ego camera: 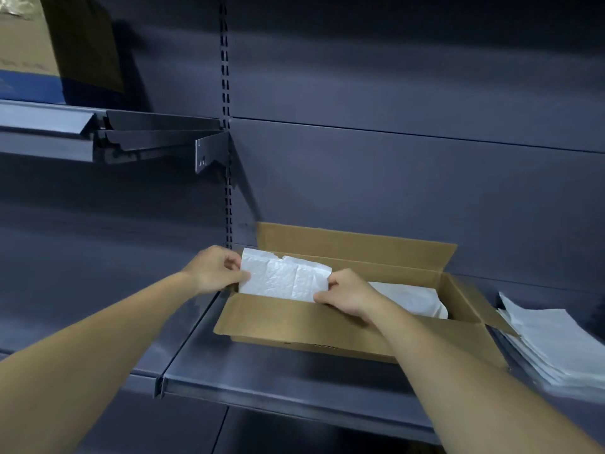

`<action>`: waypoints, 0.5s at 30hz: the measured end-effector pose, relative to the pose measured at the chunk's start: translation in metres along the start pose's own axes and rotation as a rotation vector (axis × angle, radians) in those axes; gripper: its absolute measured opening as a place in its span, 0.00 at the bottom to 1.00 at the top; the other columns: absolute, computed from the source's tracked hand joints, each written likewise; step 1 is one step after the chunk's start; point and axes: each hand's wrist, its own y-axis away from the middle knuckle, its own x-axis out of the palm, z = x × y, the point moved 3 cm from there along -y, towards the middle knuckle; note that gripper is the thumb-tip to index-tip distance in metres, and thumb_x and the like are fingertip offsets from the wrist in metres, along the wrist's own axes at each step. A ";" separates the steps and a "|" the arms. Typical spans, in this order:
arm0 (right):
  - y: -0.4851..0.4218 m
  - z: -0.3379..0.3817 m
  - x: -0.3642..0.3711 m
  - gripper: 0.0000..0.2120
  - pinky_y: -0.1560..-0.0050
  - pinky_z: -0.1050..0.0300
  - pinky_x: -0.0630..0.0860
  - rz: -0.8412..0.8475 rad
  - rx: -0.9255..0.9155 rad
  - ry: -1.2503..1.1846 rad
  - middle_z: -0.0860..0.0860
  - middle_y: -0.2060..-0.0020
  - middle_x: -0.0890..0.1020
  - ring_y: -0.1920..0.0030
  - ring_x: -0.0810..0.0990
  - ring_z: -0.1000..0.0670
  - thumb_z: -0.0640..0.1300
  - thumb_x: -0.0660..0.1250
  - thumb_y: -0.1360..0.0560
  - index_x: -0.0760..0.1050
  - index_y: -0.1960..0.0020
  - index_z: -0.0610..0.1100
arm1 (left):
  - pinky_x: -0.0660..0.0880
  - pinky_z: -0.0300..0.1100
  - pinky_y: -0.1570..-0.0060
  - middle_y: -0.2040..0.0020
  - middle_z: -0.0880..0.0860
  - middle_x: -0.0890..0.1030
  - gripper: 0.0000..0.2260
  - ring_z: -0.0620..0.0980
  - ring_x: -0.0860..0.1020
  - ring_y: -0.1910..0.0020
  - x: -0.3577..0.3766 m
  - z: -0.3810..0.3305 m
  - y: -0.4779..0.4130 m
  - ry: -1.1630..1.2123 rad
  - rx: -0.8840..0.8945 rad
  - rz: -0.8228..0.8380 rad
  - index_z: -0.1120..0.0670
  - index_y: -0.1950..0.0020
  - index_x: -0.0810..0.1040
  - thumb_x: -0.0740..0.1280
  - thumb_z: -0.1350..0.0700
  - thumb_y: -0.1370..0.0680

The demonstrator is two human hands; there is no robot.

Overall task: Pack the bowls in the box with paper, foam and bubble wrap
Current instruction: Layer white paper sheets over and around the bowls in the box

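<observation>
Closest to me, both bare forearms reach up and forward from the bottom corners of my view, over the front lip of the dark metal shelf (278, 378). On that shelf sits the open cardboard box (314, 326), its near flap folded outward toward me and its right flap splayed toward a stack of white paper sheets (553, 342), which lies on the same shelf just beside the box. Above the left end of the box I see a white textured sheet (284, 278), foam or padded wrap by its look, held upright with its lower edge dipping behind the near flap. My left hand (216, 268) pinches the sheet's left edge between curled fingers and thumb; my right hand (347, 294) grips its right lower corner the same way. Past the right hand, inside the box toward its right half, lies a white wrapped bundle (409, 298); I cannot tell what it holds. The box's back flap stands up against the grey back panel (409, 175). Farther off, a slotted upright (226, 93) runs up the wall, and at upper left a higher shelf (49, 126) carries a brown carton (39, 44) with a blue band.
</observation>
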 end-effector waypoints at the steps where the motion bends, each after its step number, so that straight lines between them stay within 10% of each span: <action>1: -0.002 0.000 -0.001 0.16 0.66 0.57 0.64 0.018 0.009 0.019 0.50 0.69 0.69 0.68 0.68 0.50 0.47 0.72 0.29 0.66 0.67 0.47 | 0.72 0.38 0.60 0.74 0.41 0.78 0.17 0.43 0.77 0.67 0.002 0.003 -0.002 -0.015 -0.013 0.001 0.47 0.75 0.77 0.74 0.57 0.27; 10: -0.016 -0.001 -0.012 0.07 0.64 0.59 0.71 0.076 0.021 -0.076 0.51 0.67 0.82 0.65 0.80 0.53 0.45 0.70 0.24 0.81 0.51 0.41 | 0.75 0.42 0.57 0.69 0.47 0.78 0.15 0.45 0.76 0.66 0.001 0.001 -0.016 -0.046 -0.026 0.097 0.49 0.75 0.78 0.76 0.55 0.28; 15: -0.015 -0.010 -0.002 0.12 0.57 0.57 0.79 0.146 0.044 0.042 0.52 0.59 0.85 0.60 0.83 0.52 0.51 0.72 0.27 0.84 0.51 0.43 | 0.77 0.42 0.52 0.58 0.49 0.85 0.06 0.48 0.82 0.56 0.010 0.004 -0.016 -0.242 -0.010 0.171 0.57 0.57 0.84 0.76 0.54 0.29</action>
